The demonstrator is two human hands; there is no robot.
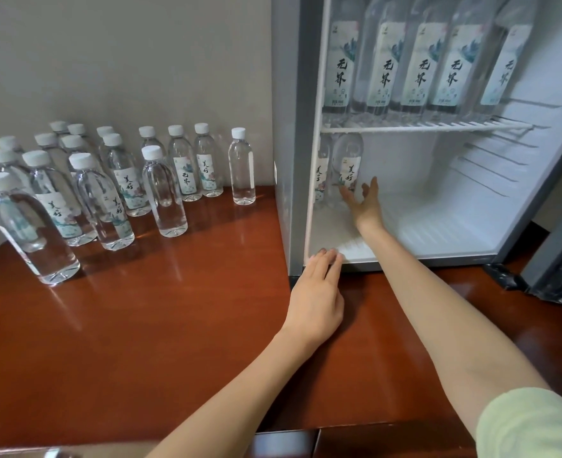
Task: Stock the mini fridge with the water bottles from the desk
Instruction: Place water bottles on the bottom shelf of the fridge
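With the right hand [363, 201] splayed, its grip empty, just beside the 2 clear labelled water bottles [347, 166] back-left in the grey mini fridge [289, 127], and the left hand [317, 292] flat, holding nothing, on the glossy red-brown wooden surface [173, 309], I'd stand the next of the white-capped desk bottles [121, 180] tight against them.

The upper-shelf bottles [420, 64] lose their caps to the top edge. The fridge door [560, 266] runs off the right. Nearer ones partly hide the back-row desk bottles [74, 140]. Small label print is unreadable.
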